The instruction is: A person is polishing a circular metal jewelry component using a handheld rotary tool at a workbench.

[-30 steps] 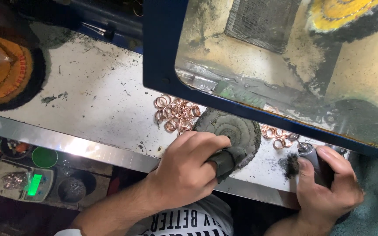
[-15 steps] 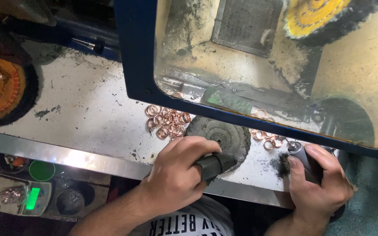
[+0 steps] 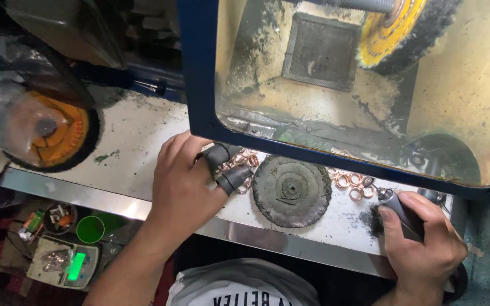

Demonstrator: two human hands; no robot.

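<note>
My left hand (image 3: 185, 184), with dark guards on the thumb and a finger, reaches over a heap of copper-coloured rings (image 3: 244, 164) and touches them at the foot of the blue-framed guard window (image 3: 199, 85). Whether it has picked any up is hidden by the fingers. A dirty round buffing pad (image 3: 292, 191) lies flat on the bench just right of that hand. More copper rings (image 3: 351, 182) lie beyond the pad. My right hand (image 3: 423, 246) rests at the bench's right end, closed around a dark tool handle (image 3: 399, 212).
Behind the window spins or sits a yellow-centred black brush wheel (image 3: 404, 31). An orange-centred wheel (image 3: 58, 133) stands at the left. The steel bench edge (image 3: 86, 195) runs across; below it lie a small scale (image 3: 63, 262) and a green cup (image 3: 91, 229).
My left hand has let go of the dark piece it gripped over the buffing pad and moved left and away onto the ring heap. The pad now lies uncovered. The right hand stayed put.
</note>
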